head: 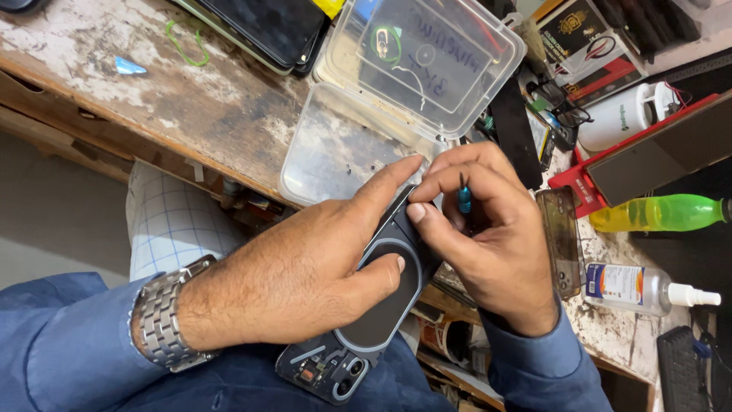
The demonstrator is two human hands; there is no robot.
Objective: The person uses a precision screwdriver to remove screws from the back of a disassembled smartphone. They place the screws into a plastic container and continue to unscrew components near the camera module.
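I see a phone repair workshop: scarred wooden bench [191, 99], stacked phones [267, 27] upper left, spray bottles [648, 288] at right.

Left hand [305, 275] grips opened phone [366, 313]; right hand [488, 229] pinches blue screwdriver [463, 197] at its edge.

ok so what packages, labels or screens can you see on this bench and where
Clear plastic box: open, top centre, handwriting on its lid.
Printed carton: top right, black, gold and red.
Small spray bottle: lying at right, clear, with a white and blue label.
Green bottle: lying at right, no label visible.
Dark phone screens: stacked, top centre.
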